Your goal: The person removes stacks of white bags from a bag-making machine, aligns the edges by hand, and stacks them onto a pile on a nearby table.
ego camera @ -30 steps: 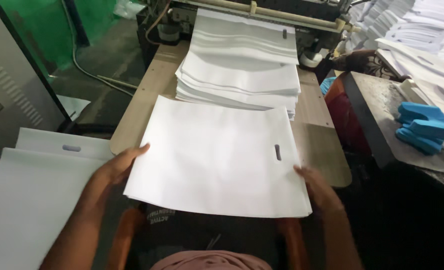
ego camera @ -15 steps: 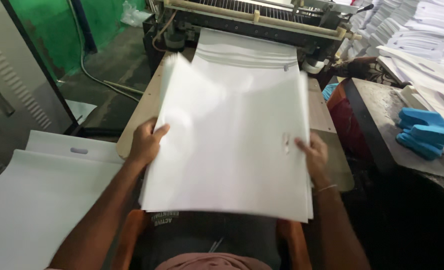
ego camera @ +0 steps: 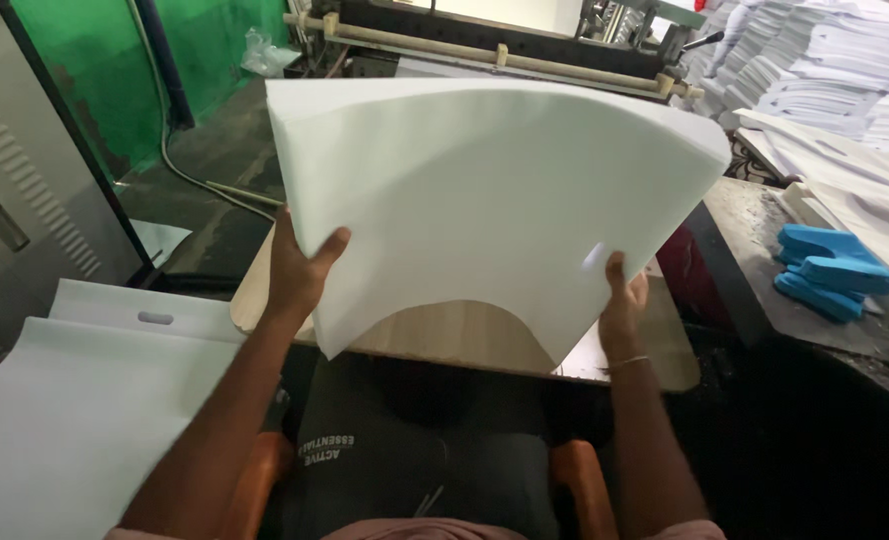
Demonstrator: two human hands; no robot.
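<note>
Thick white bag stack (ego camera: 495,190), bowed upward

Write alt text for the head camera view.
Two hands, left hand and right hand, hold a thick stack of white bags lifted off a wooden table. More white bags lie at left, blue blocks at right.

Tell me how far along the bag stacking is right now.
Done: a pile of finished white bags lies at the left side. In hand: the left hand and right hand hold a curved stack of white bags lifted above the wooden table. Left: this stack is not yet set down; whether more bags wait on the table cannot be told.
</note>
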